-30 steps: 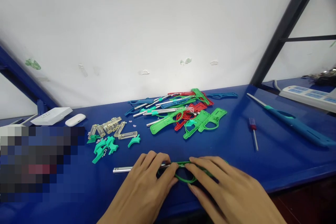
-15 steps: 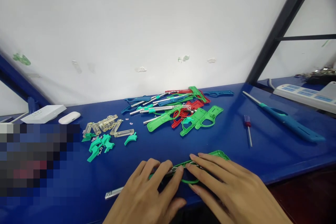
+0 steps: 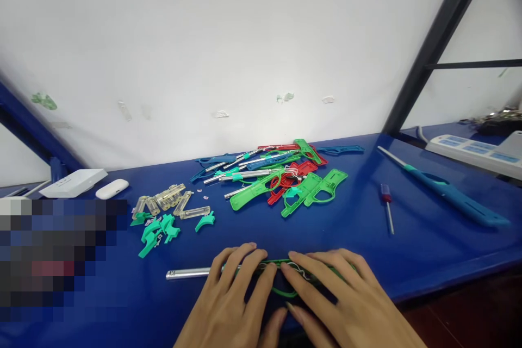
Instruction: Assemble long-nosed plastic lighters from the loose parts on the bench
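A green gas lighter casing (image 3: 284, 291) lies low at the table's near edge, its inside facing up. From its left end sticks a silver metal tube (image 3: 187, 273). My left hand (image 3: 234, 293) grips the casing near the tube, fingers over the far edge and thumb on my side. Around the handle end is my right hand (image 3: 338, 293), its fingertips pressing beside a thin white wire (image 3: 300, 270). Most of the casing is hidden under the fingers.
Farther back lies a heap of green, red and blue lighter casings (image 3: 255, 193) with metal tubes. Clear fuel tanks (image 3: 194, 212) and teal triggers (image 3: 206, 220) are at left, near a white earphone case (image 3: 112, 189). On the right are a screwdriver (image 3: 387, 206), a blue lighter (image 3: 457, 196) and a power strip (image 3: 473, 149).
The lighter casing has turned so that its tube, slanted before, now lies almost level. Both hands have turned with it, and the right hand has shifted slightly left. The camera view has shifted a little.
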### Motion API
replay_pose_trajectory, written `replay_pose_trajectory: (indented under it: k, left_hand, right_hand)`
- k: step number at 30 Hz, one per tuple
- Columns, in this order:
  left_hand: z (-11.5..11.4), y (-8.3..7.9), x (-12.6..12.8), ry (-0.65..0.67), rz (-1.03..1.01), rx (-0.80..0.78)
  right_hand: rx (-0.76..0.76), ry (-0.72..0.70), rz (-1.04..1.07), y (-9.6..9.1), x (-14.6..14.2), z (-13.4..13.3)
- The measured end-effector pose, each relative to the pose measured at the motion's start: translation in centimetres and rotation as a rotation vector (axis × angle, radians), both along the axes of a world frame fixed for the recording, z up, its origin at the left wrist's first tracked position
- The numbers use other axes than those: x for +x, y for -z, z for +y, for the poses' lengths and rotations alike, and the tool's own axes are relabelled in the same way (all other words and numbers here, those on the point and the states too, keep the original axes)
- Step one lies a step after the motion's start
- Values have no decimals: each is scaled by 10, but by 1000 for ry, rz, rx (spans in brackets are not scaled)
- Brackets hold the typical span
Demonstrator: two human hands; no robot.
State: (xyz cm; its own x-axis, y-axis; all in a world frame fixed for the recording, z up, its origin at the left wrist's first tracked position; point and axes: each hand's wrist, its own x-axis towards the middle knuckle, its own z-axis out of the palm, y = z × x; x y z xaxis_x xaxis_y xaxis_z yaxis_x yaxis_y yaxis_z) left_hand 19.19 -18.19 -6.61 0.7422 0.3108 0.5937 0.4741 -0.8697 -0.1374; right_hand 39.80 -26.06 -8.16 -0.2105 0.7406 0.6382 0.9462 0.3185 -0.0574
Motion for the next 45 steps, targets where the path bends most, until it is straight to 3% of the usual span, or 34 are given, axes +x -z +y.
replay_pose_trajectory:
  k: [5,13,20,24,29,36,45]
  left_hand:
    - [-2,2,4,-33,-42,-37]
    - [3,0,-2,6,-92,-35]
    - [5,6,-4,17,-46,-3]
    - [6,4,-4,6,-44,-2]
    - [4,2,-4,-6,-62,32]
    - [0,3,-2,-44,-50,13]
    - [-4,3,-3,-75,-47,-23]
  right_hand:
    - [-122,-65,33,-9,6,-1]
    - [-36,-65,111,-10,6,-1]
    - [-27,29,427,-7,26,-12]
    - [87,146,474,-1,45,-5]
    - [50,244,482,3,52,1]
    - [-3,269,268,3,46,1]
    - [19,248,179,9,48,5]
